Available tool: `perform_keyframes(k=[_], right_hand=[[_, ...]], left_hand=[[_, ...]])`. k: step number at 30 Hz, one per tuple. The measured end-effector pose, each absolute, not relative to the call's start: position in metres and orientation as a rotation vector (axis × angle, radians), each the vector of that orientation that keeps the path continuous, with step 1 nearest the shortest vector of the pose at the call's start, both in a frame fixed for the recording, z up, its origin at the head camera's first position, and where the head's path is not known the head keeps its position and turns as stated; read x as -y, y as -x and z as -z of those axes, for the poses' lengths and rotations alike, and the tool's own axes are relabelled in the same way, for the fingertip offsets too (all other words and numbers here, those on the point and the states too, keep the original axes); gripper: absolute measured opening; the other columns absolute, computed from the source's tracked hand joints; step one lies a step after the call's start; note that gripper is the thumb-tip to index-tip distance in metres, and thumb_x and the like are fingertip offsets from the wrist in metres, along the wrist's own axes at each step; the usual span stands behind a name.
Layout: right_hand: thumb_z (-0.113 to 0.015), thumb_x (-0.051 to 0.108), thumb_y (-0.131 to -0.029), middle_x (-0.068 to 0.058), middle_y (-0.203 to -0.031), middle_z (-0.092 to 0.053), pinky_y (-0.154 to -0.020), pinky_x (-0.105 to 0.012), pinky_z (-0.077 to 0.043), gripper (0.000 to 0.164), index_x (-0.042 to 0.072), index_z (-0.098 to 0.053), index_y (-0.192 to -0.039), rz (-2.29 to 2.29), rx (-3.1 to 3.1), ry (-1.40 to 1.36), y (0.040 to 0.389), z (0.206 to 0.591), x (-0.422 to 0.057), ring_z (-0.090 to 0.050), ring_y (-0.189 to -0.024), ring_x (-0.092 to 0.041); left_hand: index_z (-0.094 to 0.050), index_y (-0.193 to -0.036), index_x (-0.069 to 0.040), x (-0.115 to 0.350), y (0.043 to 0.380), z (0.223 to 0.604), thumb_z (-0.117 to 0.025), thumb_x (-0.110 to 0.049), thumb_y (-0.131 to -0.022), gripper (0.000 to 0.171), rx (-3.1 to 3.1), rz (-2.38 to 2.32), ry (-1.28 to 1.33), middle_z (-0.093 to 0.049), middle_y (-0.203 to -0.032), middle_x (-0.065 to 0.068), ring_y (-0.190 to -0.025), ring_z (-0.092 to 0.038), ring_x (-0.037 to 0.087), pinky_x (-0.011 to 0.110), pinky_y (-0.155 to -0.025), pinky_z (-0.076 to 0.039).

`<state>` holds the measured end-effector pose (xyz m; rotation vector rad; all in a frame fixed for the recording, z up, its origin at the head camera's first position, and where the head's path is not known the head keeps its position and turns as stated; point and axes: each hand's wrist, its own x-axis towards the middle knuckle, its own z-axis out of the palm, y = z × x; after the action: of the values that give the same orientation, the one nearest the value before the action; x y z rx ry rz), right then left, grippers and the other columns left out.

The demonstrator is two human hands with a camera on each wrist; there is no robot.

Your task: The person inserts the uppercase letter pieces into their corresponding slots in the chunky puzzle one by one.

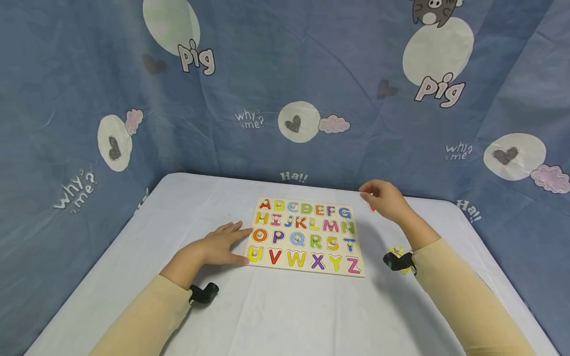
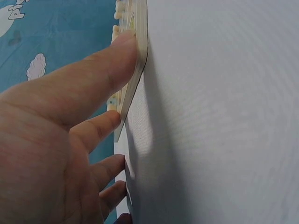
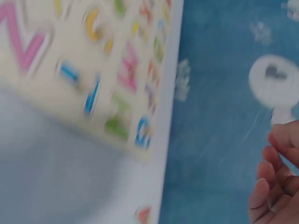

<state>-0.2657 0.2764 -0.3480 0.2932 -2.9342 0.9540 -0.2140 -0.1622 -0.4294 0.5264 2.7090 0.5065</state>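
A wooden alphabet puzzle board (image 1: 285, 267) with coloured letters lies on the white table. Small knobs stand up from many of its letters. My left hand (image 1: 220, 245) rests at the board's left edge; in the left wrist view the thumb (image 2: 105, 65) lies along the rim, other fingers spread beside it. Beyond the board's far right corner, my right hand (image 1: 384, 199) is raised, fingers loosely curled and nothing seen between them. Partly behind that hand lies a small red piece (image 1: 372, 208), also at the bottom of the right wrist view.
Yellow pieces (image 1: 395, 248) lie right of the board, partly hidden by the black wrist camera (image 1: 398, 261). The white table (image 1: 285, 316) ends at the back against a blue printed curtain (image 1: 249, 153), close behind my right hand.
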Motion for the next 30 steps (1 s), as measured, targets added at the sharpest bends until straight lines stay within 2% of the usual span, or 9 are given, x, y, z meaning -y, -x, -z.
perform_keyframes(k=[7, 13, 19, 25, 30], right_hand=[[-0.059, 0.018, -0.102, -0.02, -0.117, -0.06, -0.075, -0.039, -0.049, 0.029, -0.002, -0.063, -0.122, -0.902, 2.968, -0.175, 0.287, 0.371, -0.302, -0.056, -0.099, -0.032], [-0.057, 0.017, -0.101, -0.023, -0.12, -0.058, -0.084, -0.046, -0.049, 0.033, -0.004, -0.059, -0.127, -0.907, 3.018, -0.087, 0.303, 0.396, -0.318, -0.056, -0.105, -0.037], [-0.057, 0.015, -0.101, -0.027, -0.127, -0.055, -0.098, -0.054, -0.043, 0.037, -0.005, -0.056, -0.132, -0.883, 3.075, -0.035, 0.316, 0.417, -0.327, -0.053, -0.112, -0.04], [-0.056, 0.013, -0.101, -0.028, -0.131, -0.052, -0.105, -0.056, -0.038, 0.037, -0.006, -0.056, -0.132, -0.878, 3.093, 0.013, 0.323, 0.428, -0.327, -0.05, -0.118, -0.042], [-0.059, 0.008, -0.099, -0.027, -0.121, -0.057, -0.103, -0.056, -0.04, 0.034, -0.008, -0.059, -0.128, -0.847, 3.101, -0.03, 0.323, 0.432, -0.326, -0.052, -0.113, -0.041]], left_hand=[[-0.039, -0.156, -0.019, 0.163, 0.212, 0.429, -0.077, -0.055, -0.08, 0.092, -2.708, -0.509, -0.519, -0.022, -0.164, 0.019, -0.15, -0.013, 0.046, 0.072, -0.112, -0.017], [-0.039, -0.156, -0.019, 0.162, 0.21, 0.427, -0.077, -0.054, -0.081, 0.091, -2.702, -0.51, -0.516, -0.022, -0.164, 0.019, -0.15, -0.013, 0.045, 0.072, -0.112, -0.018], [-0.038, -0.156, -0.019, 0.163, 0.211, 0.427, -0.076, -0.055, -0.081, 0.091, -2.702, -0.506, -0.517, -0.022, -0.164, 0.019, -0.15, -0.013, 0.045, 0.072, -0.112, -0.018], [-0.039, -0.155, -0.019, 0.162, 0.21, 0.425, -0.077, -0.055, -0.081, 0.091, -2.697, -0.511, -0.506, -0.022, -0.164, 0.019, -0.15, -0.013, 0.045, 0.071, -0.113, -0.017], [-0.039, -0.156, -0.02, 0.161, 0.21, 0.424, -0.077, -0.055, -0.08, 0.091, -2.696, -0.506, -0.5, -0.021, -0.164, 0.018, -0.15, -0.012, 0.044, 0.07, -0.113, -0.017]])
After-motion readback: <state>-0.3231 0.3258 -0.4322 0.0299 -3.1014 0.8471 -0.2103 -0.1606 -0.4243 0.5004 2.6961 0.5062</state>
